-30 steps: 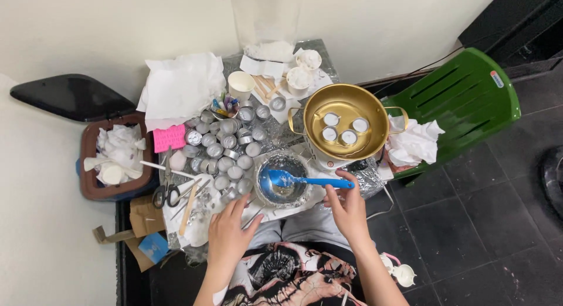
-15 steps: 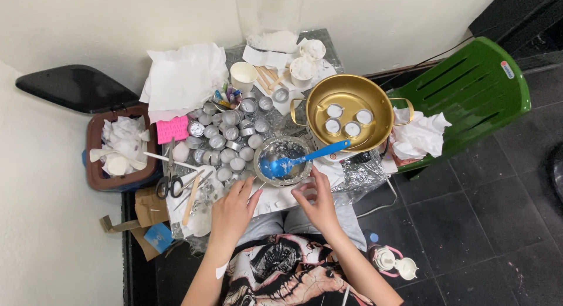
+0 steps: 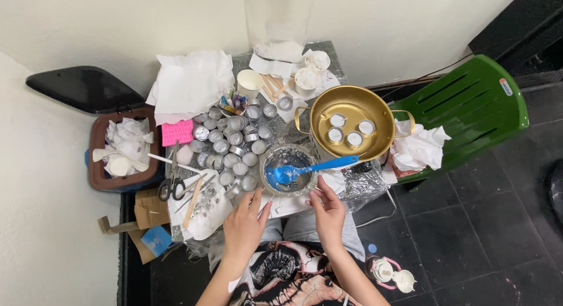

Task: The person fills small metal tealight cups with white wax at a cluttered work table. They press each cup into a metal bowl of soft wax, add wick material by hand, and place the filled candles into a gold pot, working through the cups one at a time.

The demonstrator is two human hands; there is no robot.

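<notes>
Two bare hands at the near edge of a cluttered craft table, seen from above.

A glossy green plastic chair stands at three o'clock of the table, with crumpled white paper on its seat edge; a brown bin stuffed with tissue sits at nine o'clock. A shiny round gold metal pot with two handles holds four small white-filled cups. At its eight o'clock is a clear glass bowl, wax-smeared, with a blue spatula resting in it, handle pointing to three o'clock. A cluster of small silver metal tealight cups lies at nine o'clock of the bowl. The left hand and right hand rest just at six o'clock of the bowl, fingers loosely spread and holding nothing; a thin stick lies by the left fingers.
</notes>
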